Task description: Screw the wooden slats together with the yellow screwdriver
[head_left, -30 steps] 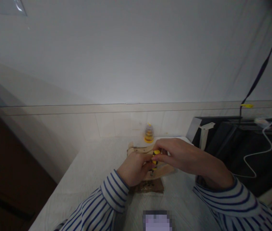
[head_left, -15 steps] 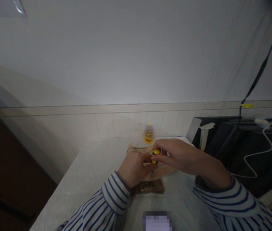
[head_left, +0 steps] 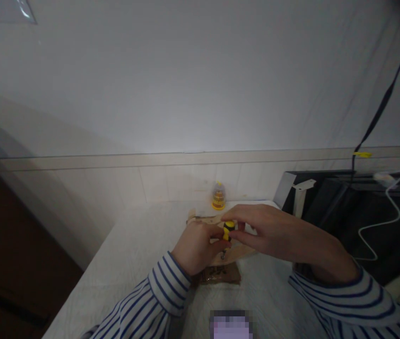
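My right hand [head_left: 273, 233] pinches the top of a small yellow-and-black screwdriver [head_left: 227, 230] that stands upright on a pale wooden piece [head_left: 233, 254]. My left hand [head_left: 198, 245] is curled, its fingers against the screwdriver's lower part and the wood. The wooden piece lies on a white table [head_left: 132, 254]. A brown paper packet [head_left: 217, 274] lies under the wood's near edge. The screwdriver's tip is hidden between my fingers.
A small yellow-based holder with a clear dome [head_left: 218, 196] stands at the table's far edge by the tiled wall. To the right sits a dark desk [head_left: 348, 212] with a white cable [head_left: 379, 226]. A blurred phone-like patch [head_left: 231, 325] lies near me.
My right hand has shifted slightly, its fingers turning round the screwdriver's top and the forearm dropping a little. My left hand and the wooden piece stay where they were.
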The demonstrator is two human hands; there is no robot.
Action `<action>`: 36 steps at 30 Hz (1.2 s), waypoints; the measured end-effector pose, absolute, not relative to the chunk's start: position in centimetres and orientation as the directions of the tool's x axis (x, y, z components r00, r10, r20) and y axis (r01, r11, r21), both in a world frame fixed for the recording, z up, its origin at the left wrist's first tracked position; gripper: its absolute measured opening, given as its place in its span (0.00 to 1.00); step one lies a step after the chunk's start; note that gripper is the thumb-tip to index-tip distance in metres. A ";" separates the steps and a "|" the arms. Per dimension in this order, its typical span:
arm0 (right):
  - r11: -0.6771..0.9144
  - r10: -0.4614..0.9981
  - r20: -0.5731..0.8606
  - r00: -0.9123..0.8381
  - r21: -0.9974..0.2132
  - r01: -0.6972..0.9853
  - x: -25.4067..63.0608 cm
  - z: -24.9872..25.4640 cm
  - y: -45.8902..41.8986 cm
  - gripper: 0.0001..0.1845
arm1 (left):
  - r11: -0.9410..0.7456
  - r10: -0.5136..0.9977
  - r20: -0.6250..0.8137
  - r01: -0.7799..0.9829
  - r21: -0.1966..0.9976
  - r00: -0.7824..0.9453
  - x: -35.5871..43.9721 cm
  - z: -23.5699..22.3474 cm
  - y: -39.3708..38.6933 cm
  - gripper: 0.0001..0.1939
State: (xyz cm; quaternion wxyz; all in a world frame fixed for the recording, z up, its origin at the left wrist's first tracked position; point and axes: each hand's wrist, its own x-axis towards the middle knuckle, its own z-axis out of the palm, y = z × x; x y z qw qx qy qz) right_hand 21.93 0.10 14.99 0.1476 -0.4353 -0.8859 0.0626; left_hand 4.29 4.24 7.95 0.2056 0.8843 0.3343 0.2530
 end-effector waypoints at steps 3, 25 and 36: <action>0.620 0.785 0.209 -0.583 -0.242 0.747 21.9 15.0 0.2 0.11 | -0.703 0.686 0.310 0.490 0.516 0.658 4.3 7.9 4.3 0.09; 0.535 0.842 0.191 -0.504 -0.184 0.825 22.4 14.4 0.7 0.11 | -0.778 0.583 0.330 0.393 0.490 0.742 4.3 7.8 4.3 0.07; 0.532 0.843 0.194 -0.502 -0.160 0.832 22.3 14.4 0.8 0.11 | -0.727 0.629 0.318 0.392 0.564 0.710 4.4 8.0 4.1 0.09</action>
